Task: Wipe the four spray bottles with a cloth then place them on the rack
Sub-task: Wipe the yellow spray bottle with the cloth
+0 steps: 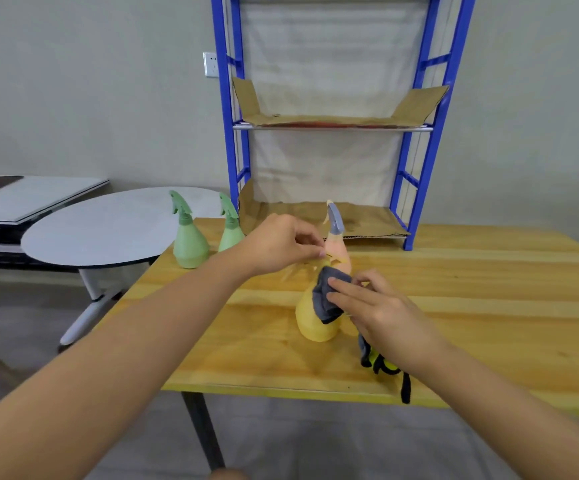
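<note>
While the yellow spray bottle (312, 318) stands upright on the wooden table (471, 306), the left hand (277, 242) pinches its neck, fingers curled just under the grey trigger head (334, 221). The right hand (381, 311) presses a grey cloth (326, 296) flat against the bottle's right flank, fingers mostly straight, thumb tucked behind; the cloth's yellow-and-black end trails toward the table's near edge. Left of that bottle, at the far edge, two green spray bottles (189, 242) (230, 230) stand upright. Behind it, the blue rack (423, 157) shows two cardboard-lined shelves.
</note>
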Motion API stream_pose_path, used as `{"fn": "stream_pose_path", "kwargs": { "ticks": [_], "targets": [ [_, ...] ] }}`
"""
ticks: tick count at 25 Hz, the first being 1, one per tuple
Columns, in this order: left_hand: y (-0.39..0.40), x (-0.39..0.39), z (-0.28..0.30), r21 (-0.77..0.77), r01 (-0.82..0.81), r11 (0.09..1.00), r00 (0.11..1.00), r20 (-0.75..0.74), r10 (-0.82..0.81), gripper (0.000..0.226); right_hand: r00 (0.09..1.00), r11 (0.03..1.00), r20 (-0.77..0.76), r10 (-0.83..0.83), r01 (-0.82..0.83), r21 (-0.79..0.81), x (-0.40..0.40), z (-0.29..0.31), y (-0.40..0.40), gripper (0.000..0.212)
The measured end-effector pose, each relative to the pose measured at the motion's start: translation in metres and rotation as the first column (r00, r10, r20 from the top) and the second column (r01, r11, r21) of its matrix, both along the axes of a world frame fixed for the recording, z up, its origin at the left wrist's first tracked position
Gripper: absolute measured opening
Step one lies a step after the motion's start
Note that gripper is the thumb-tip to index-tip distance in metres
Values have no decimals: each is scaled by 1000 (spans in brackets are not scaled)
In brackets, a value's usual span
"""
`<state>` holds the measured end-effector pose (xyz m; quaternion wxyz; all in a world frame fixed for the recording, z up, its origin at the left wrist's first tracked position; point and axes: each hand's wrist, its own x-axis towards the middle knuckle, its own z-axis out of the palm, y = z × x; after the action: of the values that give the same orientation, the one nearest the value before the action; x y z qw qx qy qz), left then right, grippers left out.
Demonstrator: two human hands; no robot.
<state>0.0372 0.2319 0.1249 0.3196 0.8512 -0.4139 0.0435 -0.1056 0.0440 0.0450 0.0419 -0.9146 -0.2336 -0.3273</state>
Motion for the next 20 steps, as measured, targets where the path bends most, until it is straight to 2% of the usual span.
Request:
{"fn": "stream_pose_path", "kwargs": {
  "ticks": [4,7,10,13,15,17,19,20],
  "targets": [
    [8,-2,-6,-10,-28,1000,999,-20,27,11,998,998,-46,-41,39,-47,14,-10,16,49],
    [9,-1,-11,-25,-28,999,999,-35,27,13,997,994,-22,-75,73,-81,19,-22,29,45],
    [8,-1,-11,-26,-21,999,999,-29,20,14,981,992,-165,-102,88,-94,4,-39,38,48],
    [7,-2,-10,-10,0,1000,1000,15,0,15,952,989,-301,-62,17,-149,0,-40,44,31],
    [7,-2,-9,5,5,1000,999,49,-5,16,981,990,-185,-60,34,-136,13,-24,46,27],
    [6,-2,-9,13,5,1000,998,65,-6,18,989,975,-69,-128,113,-189,22,-11,50,27],
    [6,-2,-10,-4,4,1000,999,54,-4,17,971,930,-61,-232,202,-308,23,-20,58,27],
    [6,-2,-10,-12,7,1000,999,46,-6,17,975,925,-59,-213,182,-333,19,-33,61,34]
  ]
}}
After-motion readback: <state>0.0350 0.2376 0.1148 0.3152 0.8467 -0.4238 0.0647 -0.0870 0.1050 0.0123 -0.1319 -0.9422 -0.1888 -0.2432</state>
